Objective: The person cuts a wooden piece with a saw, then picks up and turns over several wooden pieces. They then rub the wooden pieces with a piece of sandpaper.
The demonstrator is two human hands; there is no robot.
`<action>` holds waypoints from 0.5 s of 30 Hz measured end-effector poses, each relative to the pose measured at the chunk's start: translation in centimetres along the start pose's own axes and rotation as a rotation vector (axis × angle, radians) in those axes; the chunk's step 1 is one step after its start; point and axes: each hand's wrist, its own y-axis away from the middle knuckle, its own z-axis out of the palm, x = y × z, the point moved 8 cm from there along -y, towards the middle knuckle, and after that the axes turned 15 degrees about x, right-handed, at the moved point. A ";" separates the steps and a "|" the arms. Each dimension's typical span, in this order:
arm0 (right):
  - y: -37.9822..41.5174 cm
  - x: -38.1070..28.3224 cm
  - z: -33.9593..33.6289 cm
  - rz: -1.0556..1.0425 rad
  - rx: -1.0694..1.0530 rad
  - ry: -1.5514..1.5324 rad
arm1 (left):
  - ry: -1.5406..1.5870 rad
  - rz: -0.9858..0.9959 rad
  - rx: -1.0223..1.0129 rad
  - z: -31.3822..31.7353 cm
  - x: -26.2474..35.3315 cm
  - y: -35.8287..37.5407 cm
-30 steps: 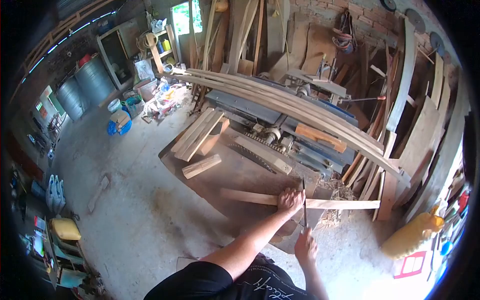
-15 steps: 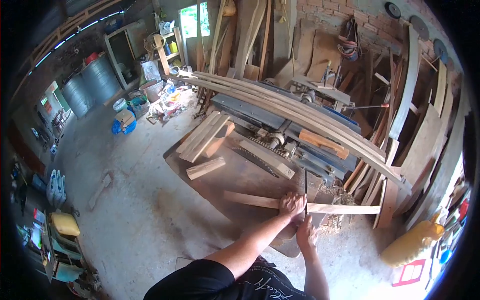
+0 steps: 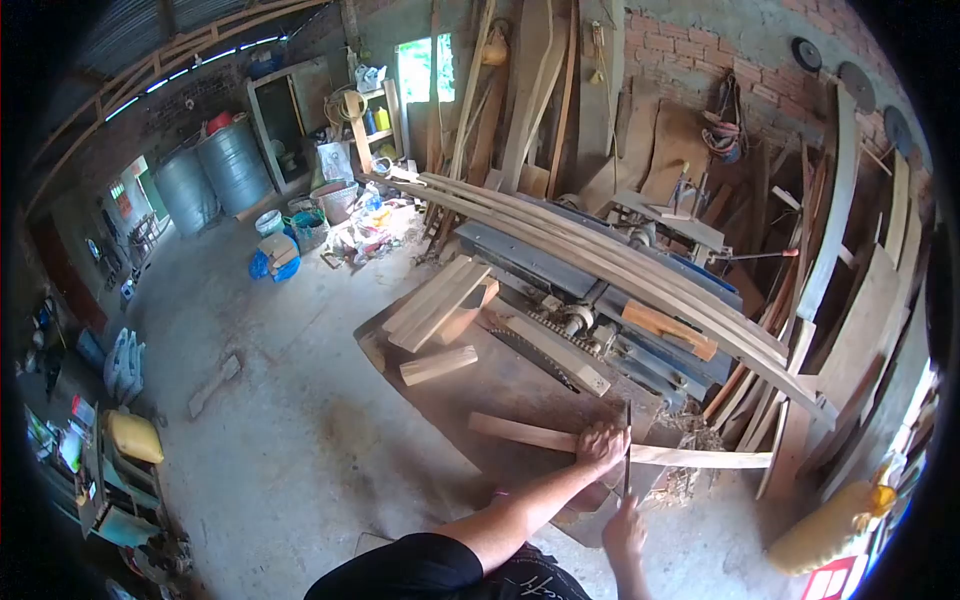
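A long thin wooden strip (image 3: pixel 700 457) lies across the brown work surface (image 3: pixel 430 385) and sticks out past its right side. My left hand (image 3: pixel 602 447) is closed on the strip and presses it down. Just right of those fingers, a narrow dark saw-like tool (image 3: pixel 628 455) stands across the strip, seen nearly edge-on. My right hand (image 3: pixel 625 528) is wrapped round the near end of this tool, below the strip. Behind the hands, a short wooden piece (image 3: pixel 440 365) and a thicker beam (image 3: pixel 555 350) lie beside a toothed blade (image 3: pixel 530 362).
Long boards (image 3: pixel 600 250) rest over a metal machine (image 3: pixel 520 250) beyond the work surface. Planks (image 3: pixel 835 220) lean on the right wall. Wood shavings (image 3: pixel 690 435) lie beside the work surface. A yellow container (image 3: pixel 830 530) stands at the lower right.
My right hand has moved toward my body, away from the strip, with the tool pulled along. My left hand remains on the strip. The whole view has shifted, with the scene lower and further right.
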 end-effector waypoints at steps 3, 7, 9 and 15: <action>0.7 1.7 1.5 0.033 -0.052 0.101 | -0.043 0.036 -0.021 -0.5 0.6 -0.1; -4.4 0.1 2.3 -0.055 0.013 -0.073 | -0.021 -0.008 -0.072 0.7 0.0 0.3; -3.4 -0.1 2.6 -0.009 -0.065 -0.105 | -0.052 0.002 -0.106 1.0 0.0 0.2; 1.1 0.9 0.5 0.051 -0.033 0.000 | -0.061 0.068 0.029 0.1 0.5 0.3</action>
